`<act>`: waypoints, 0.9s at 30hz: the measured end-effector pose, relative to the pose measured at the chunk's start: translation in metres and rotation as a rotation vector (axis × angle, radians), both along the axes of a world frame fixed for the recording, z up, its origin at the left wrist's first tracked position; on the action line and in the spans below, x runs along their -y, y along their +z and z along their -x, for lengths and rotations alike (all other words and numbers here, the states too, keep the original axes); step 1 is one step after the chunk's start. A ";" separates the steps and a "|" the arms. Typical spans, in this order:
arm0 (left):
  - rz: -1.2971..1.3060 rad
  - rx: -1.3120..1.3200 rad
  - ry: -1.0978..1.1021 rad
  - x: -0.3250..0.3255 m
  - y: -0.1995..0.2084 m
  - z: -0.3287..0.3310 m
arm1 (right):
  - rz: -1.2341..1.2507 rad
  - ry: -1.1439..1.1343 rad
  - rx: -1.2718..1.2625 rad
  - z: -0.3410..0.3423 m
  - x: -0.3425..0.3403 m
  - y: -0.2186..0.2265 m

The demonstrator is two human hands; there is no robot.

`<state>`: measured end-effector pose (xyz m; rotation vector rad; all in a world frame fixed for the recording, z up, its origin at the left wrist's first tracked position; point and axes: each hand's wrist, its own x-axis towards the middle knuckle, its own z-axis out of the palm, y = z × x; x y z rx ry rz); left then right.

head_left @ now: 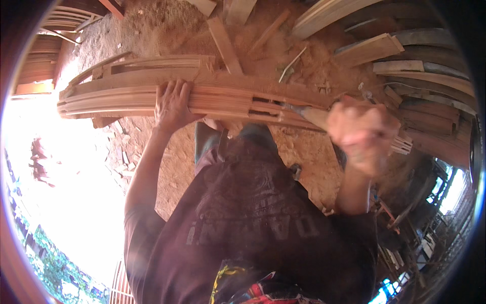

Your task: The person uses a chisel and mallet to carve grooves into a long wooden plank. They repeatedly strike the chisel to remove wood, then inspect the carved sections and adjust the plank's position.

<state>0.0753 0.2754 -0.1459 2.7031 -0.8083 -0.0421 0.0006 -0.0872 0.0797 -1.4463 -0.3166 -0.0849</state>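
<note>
A long reddish wooden piece with grooves along its length (223,101) lies crosswise before me on a wooden beam (136,77). My left hand (173,104) grips it left of the middle, fingers laid over the top and thumb at the near edge. Two dark slots (260,112) are cut into the wood farther right. A chisel (315,117) slants toward them, its metal tip at the right end of the slots. Blurred by motion, my right hand (362,133) is closed around the chisel's handle, whose far end is hidden in the fist.
Stacked curved boards (425,76) fill the right side. Loose planks (225,45) lie beyond the beam on a floor covered with sawdust (162,30). Small wood offcuts (121,152) are scattered at the left, beside a glaring bright area. More slatted wood (38,58) stands far left.
</note>
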 end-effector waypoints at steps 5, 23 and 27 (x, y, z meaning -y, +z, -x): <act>0.040 -0.003 -0.032 0.003 0.003 -0.002 | -0.216 -0.108 -0.070 0.036 0.100 -0.028; 0.036 0.004 -0.021 -0.002 -0.005 -0.005 | 1.967 0.171 -0.401 0.000 -0.027 0.119; 0.019 -0.020 -0.023 0.004 0.001 -0.003 | 2.056 0.279 -0.228 -0.010 -0.038 0.101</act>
